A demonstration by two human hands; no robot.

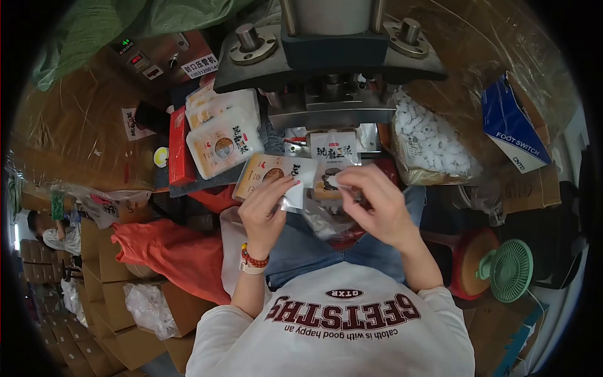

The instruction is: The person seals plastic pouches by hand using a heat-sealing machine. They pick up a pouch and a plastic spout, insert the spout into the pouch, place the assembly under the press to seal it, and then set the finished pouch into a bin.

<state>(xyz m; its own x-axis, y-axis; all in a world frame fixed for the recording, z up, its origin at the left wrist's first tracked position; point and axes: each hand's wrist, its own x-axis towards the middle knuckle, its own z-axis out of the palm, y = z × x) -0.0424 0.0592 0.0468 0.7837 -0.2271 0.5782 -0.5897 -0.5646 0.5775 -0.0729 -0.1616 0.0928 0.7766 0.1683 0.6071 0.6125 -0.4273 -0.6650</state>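
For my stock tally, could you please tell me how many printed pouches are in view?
At least 4: one in the left hand, pouch; one beyond the right hand, pouch; two stacked at left. More may be hidden underneath.

This is a small packaging workshop. A metal sealing press (333, 56) with a labelled control box (164, 61) fills the top centre of the frame, with stacked printed food pouches (223, 129) just below to its left. A bag of small white pieces (430, 141) and a foot-switch box (512, 125) sit at the upper right, and cardboard cartons (113, 314) pile up at the lower left.
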